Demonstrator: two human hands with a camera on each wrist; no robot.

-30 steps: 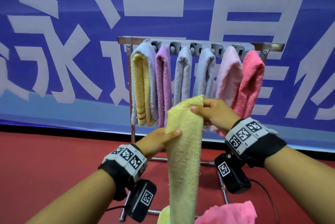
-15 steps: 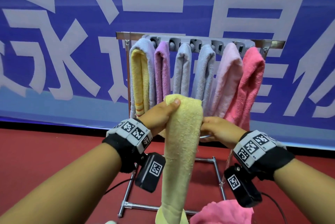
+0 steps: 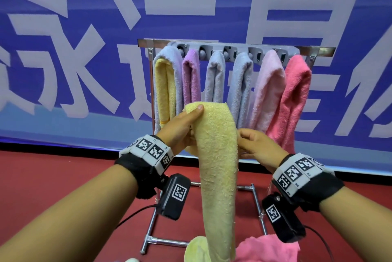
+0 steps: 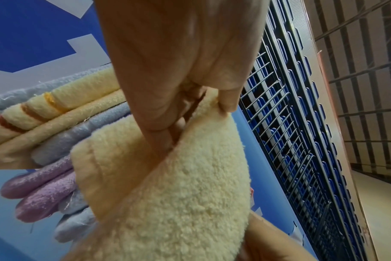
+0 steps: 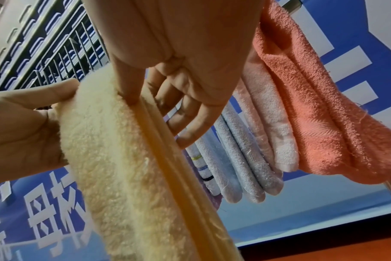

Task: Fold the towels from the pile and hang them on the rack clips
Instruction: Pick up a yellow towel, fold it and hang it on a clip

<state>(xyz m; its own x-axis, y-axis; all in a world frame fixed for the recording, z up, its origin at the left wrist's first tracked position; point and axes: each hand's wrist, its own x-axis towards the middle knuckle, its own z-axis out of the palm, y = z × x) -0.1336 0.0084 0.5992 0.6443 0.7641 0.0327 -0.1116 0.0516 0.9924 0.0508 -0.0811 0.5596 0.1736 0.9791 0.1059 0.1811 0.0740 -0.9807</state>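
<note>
A pale yellow towel [image 3: 218,166] hangs as a long folded strip in front of the rack [image 3: 233,43]. My left hand [image 3: 186,123] grips its folded top, thumb on the front and fingers behind, as the left wrist view shows on the towel [image 4: 179,194]. My right hand [image 3: 252,145] pinches the towel's right edge a little lower, thumb on the front and fingers spread behind; the right wrist view shows this on the towel [image 5: 114,159]. Several folded towels hang from the grey clip bar [image 3: 233,50], from a blue-and-yellow one [image 3: 167,83] to a hot pink one [image 3: 294,100].
A pink towel [image 3: 269,249] and a yellow-green towel [image 3: 195,250] lie in a pile at the bottom edge. The rack's metal feet [image 3: 161,240] stand on the red floor. A blue banner with large white characters [image 3: 63,49] fills the background.
My left hand has climbed from the towel's middle to its top and taken hold there. My right hand has let go of the top and dropped to the right edge.
</note>
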